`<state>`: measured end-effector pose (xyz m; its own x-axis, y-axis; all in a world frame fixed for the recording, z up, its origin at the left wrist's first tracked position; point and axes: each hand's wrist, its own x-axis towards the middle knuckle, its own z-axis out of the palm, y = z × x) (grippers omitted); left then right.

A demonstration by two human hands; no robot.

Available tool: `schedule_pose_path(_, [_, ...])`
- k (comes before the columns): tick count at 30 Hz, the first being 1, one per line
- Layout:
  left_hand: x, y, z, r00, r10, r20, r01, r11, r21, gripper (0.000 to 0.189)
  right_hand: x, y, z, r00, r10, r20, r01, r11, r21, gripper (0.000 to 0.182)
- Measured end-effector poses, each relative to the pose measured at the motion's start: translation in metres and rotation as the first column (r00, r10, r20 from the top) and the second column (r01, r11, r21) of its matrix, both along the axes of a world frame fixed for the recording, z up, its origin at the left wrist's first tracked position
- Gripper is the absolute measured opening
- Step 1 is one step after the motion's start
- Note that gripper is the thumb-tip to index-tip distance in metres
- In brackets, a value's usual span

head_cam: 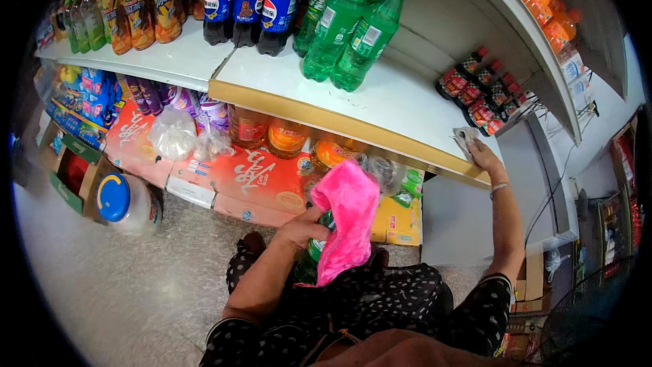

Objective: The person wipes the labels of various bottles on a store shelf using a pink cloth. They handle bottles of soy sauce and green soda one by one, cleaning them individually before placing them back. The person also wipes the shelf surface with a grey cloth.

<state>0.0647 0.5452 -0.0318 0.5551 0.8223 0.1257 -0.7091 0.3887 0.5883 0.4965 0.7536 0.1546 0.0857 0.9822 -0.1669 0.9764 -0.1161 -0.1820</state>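
My left hand (299,230) grips a green plastic bottle (316,248) in front of my body. A fluffy pink cloth (351,219) hangs over the bottle and hides much of it. At the right end of the white shelf (402,112), my right hand (485,157) presses a greyish cloth (464,141) against the front edge. That edge carries a gold-coloured strip (326,122). Dark bottles with red caps (479,94) stand on the shelf just beyond the greyish cloth. Large green soda bottles (351,25) are grouped farther left.
Pepsi bottles (247,5) and iced-tea bottles (140,10) line the shelf's left part. Below are red cartons (260,178), oil-like jugs (285,140) and plastic bags (173,132). A blue-lidded tub (122,204) stands on the floor. An upper shelf (540,35) overhangs at right.
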Motion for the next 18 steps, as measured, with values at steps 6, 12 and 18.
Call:
schedule_pose_path(6, [-0.006, -0.003, 0.004, 0.999, 0.030, 0.011, -0.031, 0.999, 0.037, 0.089, -0.117, 0.058, -0.018, 0.942, 0.324, 0.087, -0.333, 0.937, 0.104, 0.064])
schedule_pose_path(12, [-0.009, -0.005, 0.031, 0.994, 0.066, -0.089, -0.067, 0.998, -0.008, 0.090, -0.242, 0.083, -0.028, 0.901, 0.434, 0.015, -0.422, 0.865, 0.273, 0.051])
schedule_pose_path(18, [-0.005, 0.006, 0.018, 0.982, 0.183, -0.041, -0.185, 0.982, -0.040, 0.088, -0.234, 0.041, -0.027, 0.719, 0.694, 0.019, -0.670, 0.687, 0.281, 0.043])
